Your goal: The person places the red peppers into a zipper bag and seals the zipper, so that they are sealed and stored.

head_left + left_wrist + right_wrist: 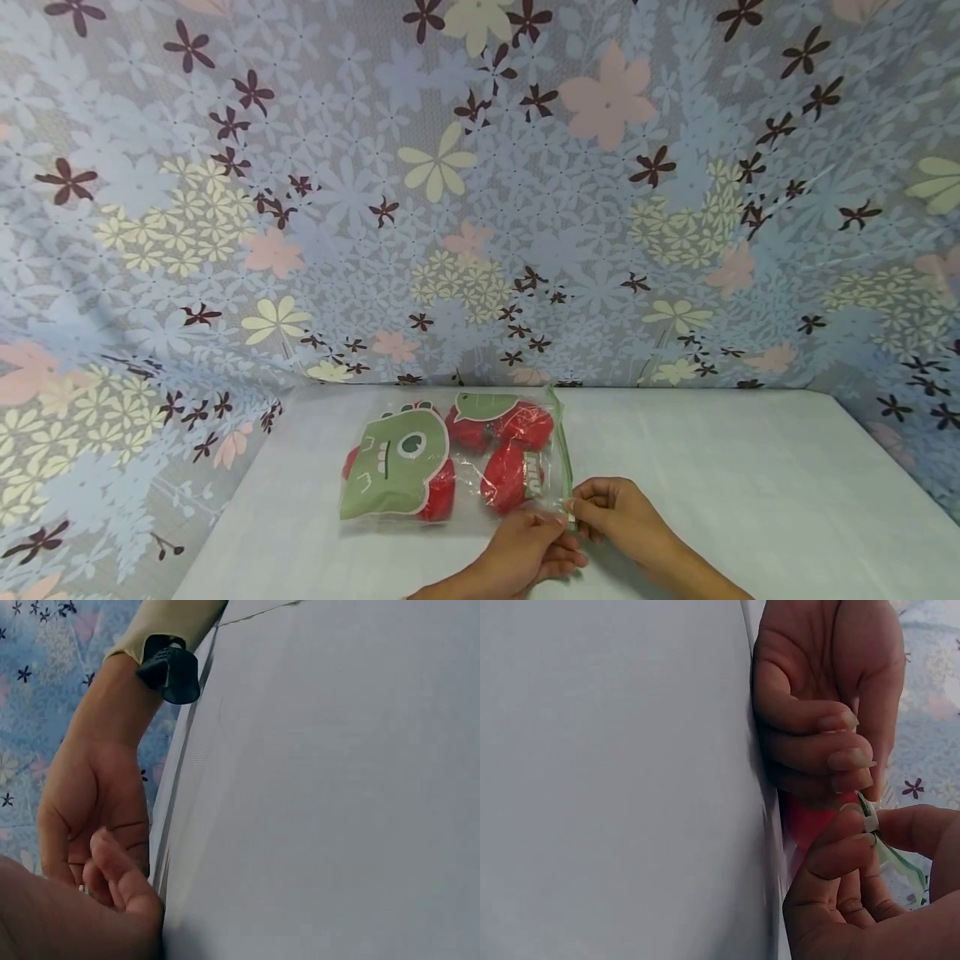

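A clear zip bag (pixel 397 487) with a green one-eyed monster print lies on the white table, its green zip edge (pixel 564 450) facing right. Soft-looking red things (pixel 504 477) show through the plastic; what they are is hidden by print and glare. At the near right corner my left hand (pixel 525 550) pinches the bag's edge between thumb and index finger, other fingers curled loosely. Beside it, my right hand (pixel 626 517) pinches a small white zip slider (pixel 870 823) on the green strip. In the left wrist view the hands overlap and the bag is hidden.
The white table (pixel 720 467) extends right of the bag. Behind it and at both sides hangs a floral cloth (pixel 510 208). A dark strapped device (pixel 176 675) sits on the right wrist, below a pale sleeve (pixel 161 626).
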### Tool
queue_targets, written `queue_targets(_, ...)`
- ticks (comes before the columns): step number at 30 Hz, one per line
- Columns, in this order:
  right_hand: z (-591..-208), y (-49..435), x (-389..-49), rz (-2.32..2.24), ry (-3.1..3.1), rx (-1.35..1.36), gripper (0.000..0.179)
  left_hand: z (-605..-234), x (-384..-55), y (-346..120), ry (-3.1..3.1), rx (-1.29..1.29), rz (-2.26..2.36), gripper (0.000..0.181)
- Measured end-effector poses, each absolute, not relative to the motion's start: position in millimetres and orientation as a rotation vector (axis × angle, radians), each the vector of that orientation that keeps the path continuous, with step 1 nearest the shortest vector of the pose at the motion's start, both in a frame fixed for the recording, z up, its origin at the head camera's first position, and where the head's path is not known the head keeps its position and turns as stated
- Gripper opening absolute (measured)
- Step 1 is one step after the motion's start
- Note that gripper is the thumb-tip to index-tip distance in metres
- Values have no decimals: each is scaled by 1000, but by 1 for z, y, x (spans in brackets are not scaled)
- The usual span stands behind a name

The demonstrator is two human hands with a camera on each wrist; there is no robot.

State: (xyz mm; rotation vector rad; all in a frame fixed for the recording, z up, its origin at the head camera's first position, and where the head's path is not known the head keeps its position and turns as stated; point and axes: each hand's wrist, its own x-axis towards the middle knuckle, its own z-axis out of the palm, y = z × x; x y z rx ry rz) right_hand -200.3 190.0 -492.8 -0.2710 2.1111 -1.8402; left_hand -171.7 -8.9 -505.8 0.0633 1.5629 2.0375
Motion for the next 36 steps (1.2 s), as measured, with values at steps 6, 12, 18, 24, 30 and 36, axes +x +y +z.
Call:
queue_targets(6,-493,190,-200,-1841,2092,-287,20,-508,-176,-10,1605,57,2075,25)
queue_targets(12,-495,191,-202,-1814,2074,-284,20,-506,-174,-9,1631,36,2106,20)
queue_targets(18,-495,196,-202,-1759,2035,-338,19,-504,-174,-9,1668,25,2116,15)
queue_targets(24,-497,199,-201,-1686,1985,-433,26,-507,-174,-9,1697,40,2109,13)
queue_targets(30,-502,201,-204,-1738,1905,-474,26,-507,-172,-10,1779,73,2086,13)
queue_targets(36,-503,204,-211,-1797,1897,-464,24,-507,-171,-6,1808,87,2103,14)
